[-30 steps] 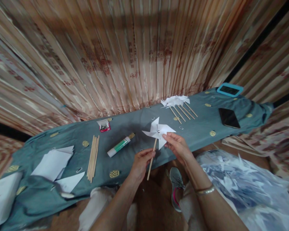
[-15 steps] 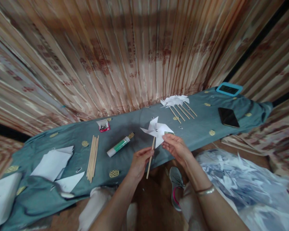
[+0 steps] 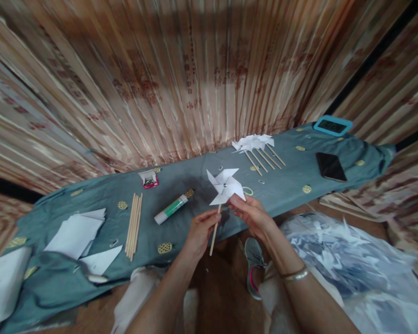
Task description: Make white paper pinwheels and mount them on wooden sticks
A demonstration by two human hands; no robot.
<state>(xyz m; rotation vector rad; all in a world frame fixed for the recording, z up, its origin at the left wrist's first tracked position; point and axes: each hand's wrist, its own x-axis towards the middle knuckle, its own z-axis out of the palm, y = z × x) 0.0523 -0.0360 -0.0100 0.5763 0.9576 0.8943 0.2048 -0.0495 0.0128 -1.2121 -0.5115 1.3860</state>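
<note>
A white paper pinwheel on a thin wooden stick is held up over the front edge of the grey-blue cloth-covered table. My left hand pinches the stick just below the paper. My right hand has its fingertips closed on the lower right blade of the pinwheel. A silver pin sits at the wheel's centre.
Several finished pinwheels lie at the back. A glue stick, a bundle of wooden sticks, a small pin box and white paper sheets lie to the left. A phone and blue-framed device lie right. Paper scraps fill a bag below.
The pinwheel has turned on its pin under my right fingertips, its blades now at a different angle. Both hands stayed close together and shifted slightly left.
</note>
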